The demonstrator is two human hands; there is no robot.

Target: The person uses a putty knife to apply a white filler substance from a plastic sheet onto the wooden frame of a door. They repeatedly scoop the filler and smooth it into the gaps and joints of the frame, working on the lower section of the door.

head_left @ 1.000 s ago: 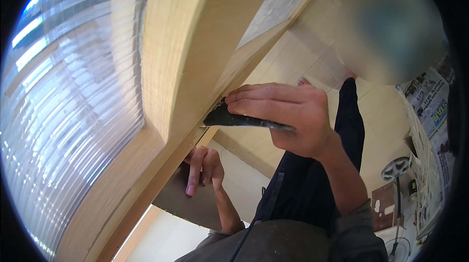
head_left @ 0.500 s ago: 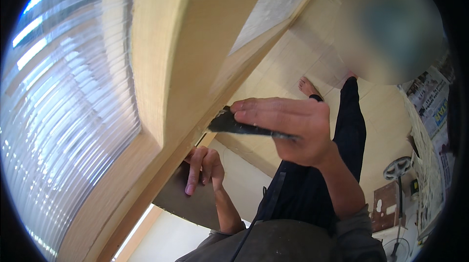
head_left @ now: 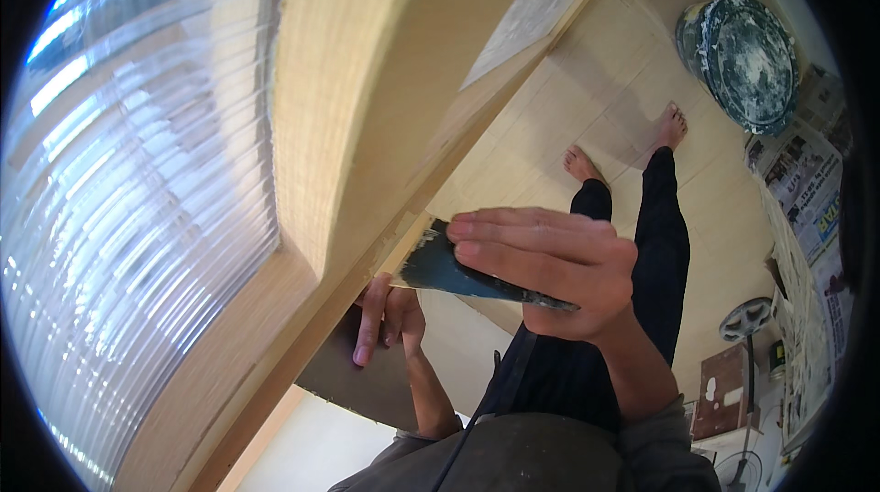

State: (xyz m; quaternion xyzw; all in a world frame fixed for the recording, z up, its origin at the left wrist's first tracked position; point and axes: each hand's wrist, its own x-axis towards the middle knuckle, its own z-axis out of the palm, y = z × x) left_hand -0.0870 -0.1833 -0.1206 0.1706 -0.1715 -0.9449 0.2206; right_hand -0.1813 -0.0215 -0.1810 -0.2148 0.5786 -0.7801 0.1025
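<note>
My right hand (head_left: 568, 263) is closed around a wide putty knife (head_left: 449, 267). The blade is dark, with pale residue along its outer edge, and that edge is at the narrow side of a pale wooden frame (head_left: 376, 107). I cannot tell whether it touches the wood. Lower and to the left, my left hand (head_left: 394, 313) has its fingers bent over a dark brown flat sheet (head_left: 353, 368), gripping it close to the frame. The sheet's lower edge carries a pale crust. Ribbed clear glass (head_left: 137, 208) fills the frame on the left.
A paint-smeared dark bucket (head_left: 747, 61) stands on the tiled floor (head_left: 522, 139) beyond my bare feet. Newspaper sheets (head_left: 807, 166) lie along the right side. Nearer on that side are a brown board (head_left: 724, 391) and a dark round-headed stand (head_left: 747, 318).
My right hand has moved slightly down and right with the putty knife, showing more of its blade. The left hand stays nearly in place. The bucket, blurred before, is now sharp.
</note>
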